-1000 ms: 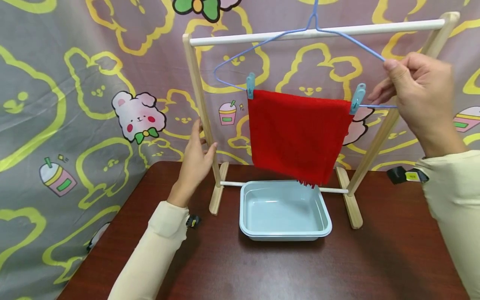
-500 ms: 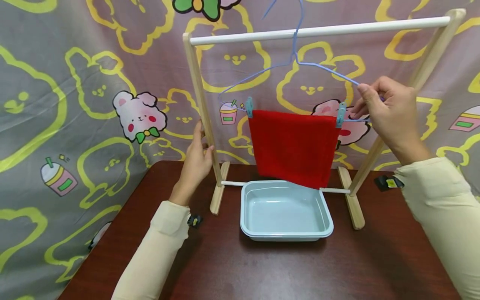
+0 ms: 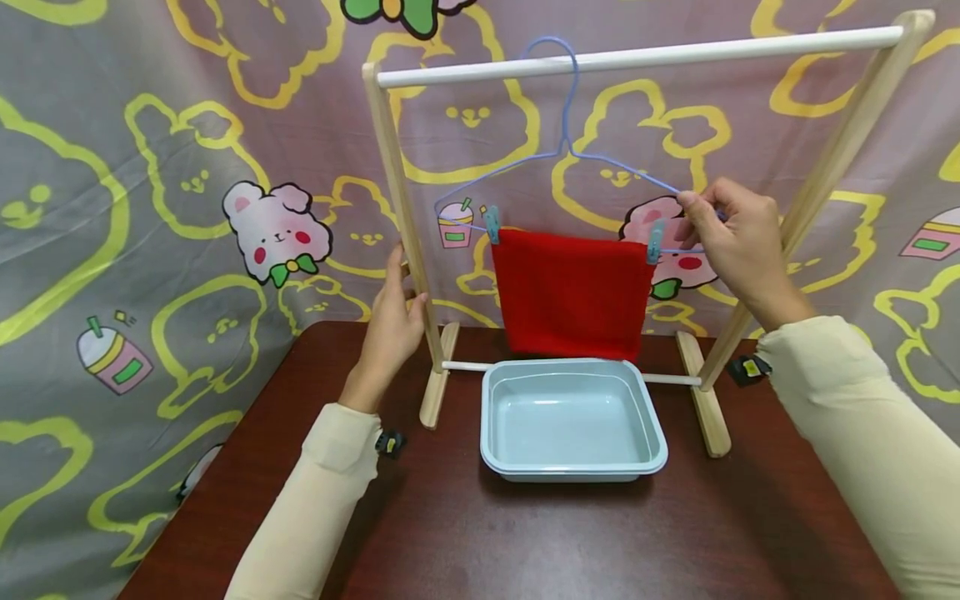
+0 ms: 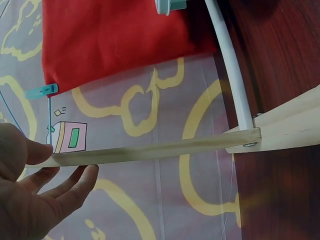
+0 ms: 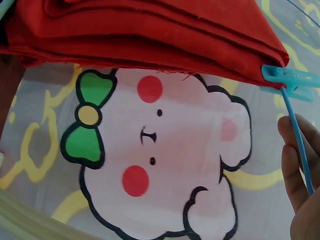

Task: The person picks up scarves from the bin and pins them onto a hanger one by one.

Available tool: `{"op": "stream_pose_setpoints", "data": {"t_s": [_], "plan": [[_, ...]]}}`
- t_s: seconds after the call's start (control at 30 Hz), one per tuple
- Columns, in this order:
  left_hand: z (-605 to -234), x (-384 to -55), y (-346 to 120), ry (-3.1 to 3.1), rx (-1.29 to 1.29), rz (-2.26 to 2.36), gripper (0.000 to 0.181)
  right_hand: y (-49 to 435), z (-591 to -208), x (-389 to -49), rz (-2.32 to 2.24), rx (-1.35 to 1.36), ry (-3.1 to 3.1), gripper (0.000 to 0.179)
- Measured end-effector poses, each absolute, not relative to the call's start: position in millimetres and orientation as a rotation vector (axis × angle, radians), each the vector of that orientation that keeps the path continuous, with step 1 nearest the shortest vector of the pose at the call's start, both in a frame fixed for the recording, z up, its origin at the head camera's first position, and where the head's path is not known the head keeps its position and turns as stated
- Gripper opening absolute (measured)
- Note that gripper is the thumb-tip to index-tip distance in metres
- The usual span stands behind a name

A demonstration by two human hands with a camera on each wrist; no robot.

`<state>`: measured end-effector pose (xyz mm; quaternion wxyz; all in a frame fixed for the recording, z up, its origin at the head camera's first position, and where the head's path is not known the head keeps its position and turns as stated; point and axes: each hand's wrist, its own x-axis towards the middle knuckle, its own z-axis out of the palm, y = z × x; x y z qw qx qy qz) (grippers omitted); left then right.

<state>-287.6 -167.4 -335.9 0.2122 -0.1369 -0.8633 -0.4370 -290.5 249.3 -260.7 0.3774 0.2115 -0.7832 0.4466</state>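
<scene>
A folded red cloth (image 3: 572, 296) hangs from a thin blue wire hanger (image 3: 517, 165). Two light-blue clothespins, a left clothespin (image 3: 492, 225) and a right clothespin (image 3: 656, 242), clip its upper corners to the bottom wire. The hanger's hook curves over the white top rail (image 3: 667, 56) of a wooden rack. My right hand (image 3: 738, 242) pinches the hanger's right end between thumb and fingers. With the thumb on one side and fingers on the other, my left hand (image 3: 392, 321) holds the rack's left post (image 4: 150, 151).
On the dark wooden table (image 3: 525, 542), a light-blue basin (image 3: 573, 477) stands below the cloth. The rack's right foot (image 3: 707, 417) is to its right. Behind everything hangs a curtain (image 3: 292, 150) printed with cartoon figures.
The right hand has brought the hanger down and to the left, with the cloth on it. Its hook has gone from above the rail to over it. The left hand stays on the post.
</scene>
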Motion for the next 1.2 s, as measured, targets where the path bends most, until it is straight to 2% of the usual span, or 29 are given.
{"op": "stream_pose_setpoints", "data": {"t_s": [0.23,0.6,1.2], "plan": [[-337.3,-288.6,-168.4,-2.401,-0.379,-1.22,0.079,248.0,-266.7,-295.9,1.256,0.527,-2.113,0.039],[-342.9,-285.2,-171.4,-2.415,-0.348,-1.202,0.077,233.4,-281.7,-288.7,1.211,0.577,-2.207,0.041],[-355.4,-281.1,-170.5,-2.432,-0.416,-1.269,0.078,256.1,-313.3,-259.9,1.205,0.438,-2.331,0.028]]}}
